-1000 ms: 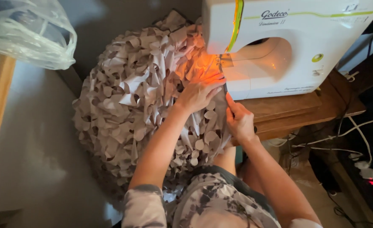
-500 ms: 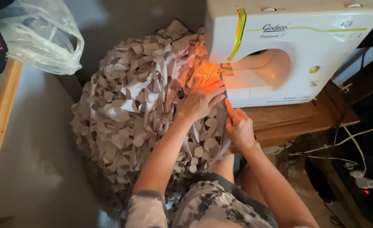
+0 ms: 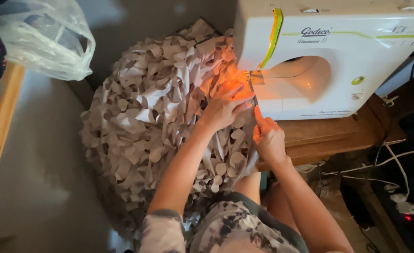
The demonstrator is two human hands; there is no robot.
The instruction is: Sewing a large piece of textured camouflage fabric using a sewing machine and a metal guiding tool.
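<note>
Under the machine's orange lamp we've got our left hand [image 3: 226,105] flat on the leaf-cut fabric [image 3: 160,122], fingers [image 3: 237,96] spread open and pressing it down just beside the needle area, not gripping. Our right hand [image 3: 269,136] sits at the fabric's edge w/ the index finger stretched fwd along it; other fingers curled under, can't tell if they pinch anything.

Fabric is a big pale grey-beige heap of cut flaps, one end lying on the bed of the white sewing machine [image 3: 333,56], the rest spilling off to the left and down toward our lap. Machine has a yellow-green stripe, stands on a brown wooden table [image 3: 338,136]; table edge shows right of our right hand.

Further out: clear plastic bag [image 3: 43,40] top left, resting near a light wooden ledge [image 3: 1,126]. Grey floor [image 3: 43,187] below the heap. Lower right, white cables [image 3: 394,164] run to a power strip [image 3: 406,208] w/ a red light, in dim shadow.
</note>
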